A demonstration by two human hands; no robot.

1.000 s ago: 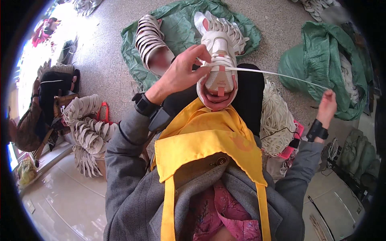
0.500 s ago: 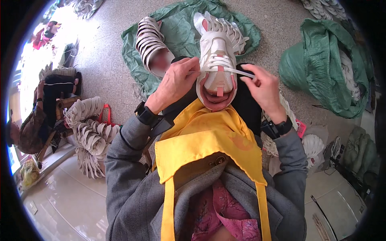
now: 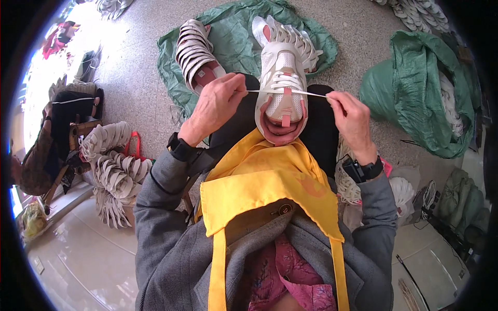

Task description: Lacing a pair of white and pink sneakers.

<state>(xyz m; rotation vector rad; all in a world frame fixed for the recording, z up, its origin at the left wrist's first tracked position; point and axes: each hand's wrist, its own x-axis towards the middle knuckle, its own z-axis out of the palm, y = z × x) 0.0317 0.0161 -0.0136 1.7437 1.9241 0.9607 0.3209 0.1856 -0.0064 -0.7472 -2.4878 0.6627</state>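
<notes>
A white and pink sneaker upper (image 3: 281,111) lies between my knees, its opening toward me and its toe pointing away. White shoelace (image 3: 287,82) crosses its front in several rows. Left of the upper, my left hand (image 3: 220,101) is closed in a pinch on one lace end. My right hand (image 3: 350,116) pinches the other end on the right. The stretch of lace between them runs taut and nearly straight across the tongue. A yellow apron (image 3: 270,181) covers my lap just below the upper.
A green sack (image 3: 233,20) spreads on the floor ahead, with stacked uppers (image 3: 196,49) at its left and more uppers (image 3: 306,49) behind the sneaker. Another green sack (image 3: 410,88) stands at right. Upper stacks (image 3: 116,160) and a seated person (image 3: 39,155) are at left.
My hands have moved apart, the left one leftward and the right one rightward. The lace between them is now pulled straight and tight.
</notes>
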